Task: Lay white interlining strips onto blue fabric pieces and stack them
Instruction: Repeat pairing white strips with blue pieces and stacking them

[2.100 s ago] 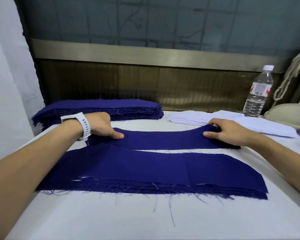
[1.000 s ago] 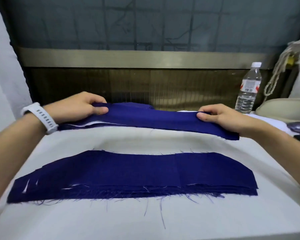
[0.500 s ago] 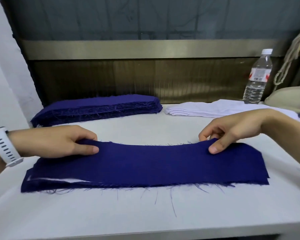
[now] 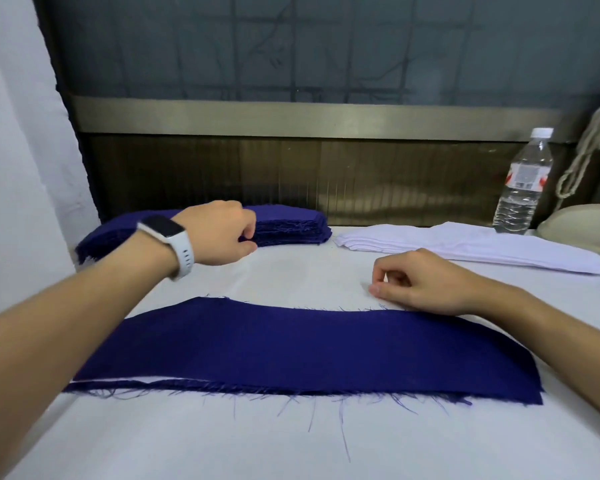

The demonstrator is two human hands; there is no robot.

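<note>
Fingers [image 4: 247,226] curl at blue stack [image 4: 293,226], lying left-right.

— Where's the open lane?
— Bare table [image 4: 302,275], between the near blue stack [image 4: 309,348] and the back wall.
— And behind?
— Blue pile [image 4: 291,226] left, white pile [image 4: 465,242] right, with a narrow gap between them. A bottle [image 4: 522,188] blocks the far right corner.
</note>
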